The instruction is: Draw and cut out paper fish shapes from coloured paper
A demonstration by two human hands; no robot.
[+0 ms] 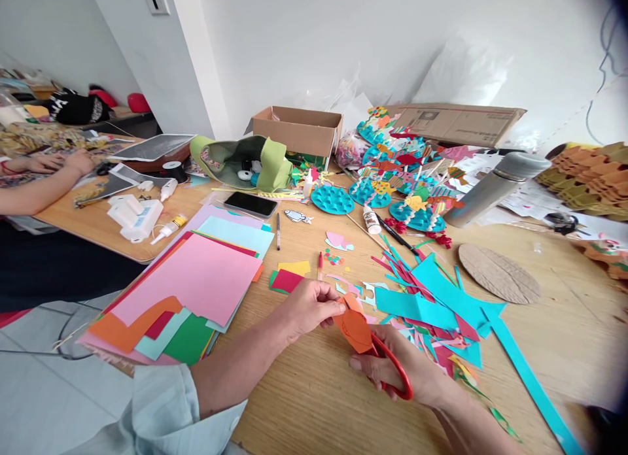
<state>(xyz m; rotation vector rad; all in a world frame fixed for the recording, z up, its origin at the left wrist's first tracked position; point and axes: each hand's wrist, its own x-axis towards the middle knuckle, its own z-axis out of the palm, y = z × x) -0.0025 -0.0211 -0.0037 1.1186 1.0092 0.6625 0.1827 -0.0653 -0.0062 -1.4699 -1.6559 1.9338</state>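
Orange paper (354, 329) is pinched between thumb and fingers of a person's left hand (309, 308) and held against red-handled scissors (387, 358), which the right hand (422, 376) grips with fingers curled round the handles, the blades hidden behind the sheet. Both hands are closed and nearly meet at the paper, above a wooden table (314, 409) strewn with cuttings. Teal paper strips (432, 304) lie in a heap just beside the right hand; one stack of coloured paper (196, 278) lies left of the left hand. Farther off are three teal dimpled discs (333, 200) among paper cutouts, one smartphone (251, 204), one cardboard box (299, 131), one green pouch (240, 164), one corrugated cardboard oval (499, 273) and one grey flask (495, 187). Two hands of a co-worker (49, 162) rest on papers at far left.
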